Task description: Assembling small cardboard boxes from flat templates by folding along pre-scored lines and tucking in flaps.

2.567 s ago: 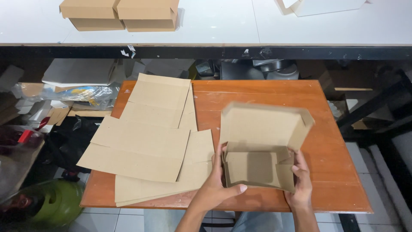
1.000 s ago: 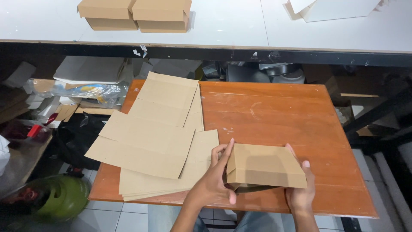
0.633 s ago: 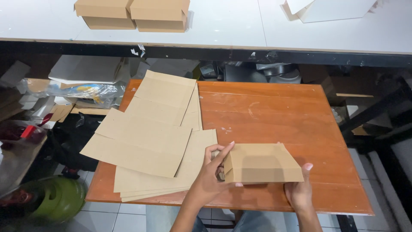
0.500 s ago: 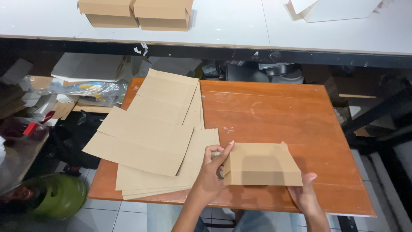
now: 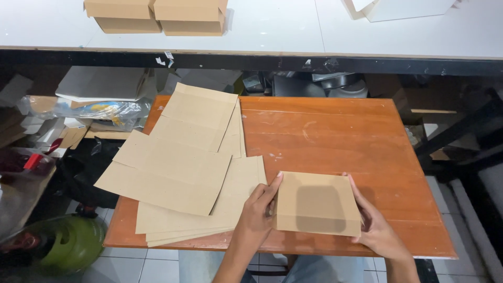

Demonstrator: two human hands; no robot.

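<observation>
A closed brown cardboard box (image 5: 317,203) sits near the front edge of the orange wooden table (image 5: 335,131). My left hand (image 5: 258,212) grips its left side with fingers along the edge. My right hand (image 5: 373,225) holds its right side, fingers running up the edge. A pile of flat, unfolded cardboard sheets (image 5: 181,165) lies to the left of the box and overhangs the table's left edge.
Beyond the table runs a white worktop (image 5: 272,26) with two finished brown boxes (image 5: 157,15) at its back left. Clutter, plastic bags (image 5: 99,112) and a green round object (image 5: 68,243) lie on the floor to the left. Tiled floor shows below.
The box's lid stood open earlier; it is now folded down and the box is closed. Both hands have shifted to the box's sides, and it now sits flatter on the table.
</observation>
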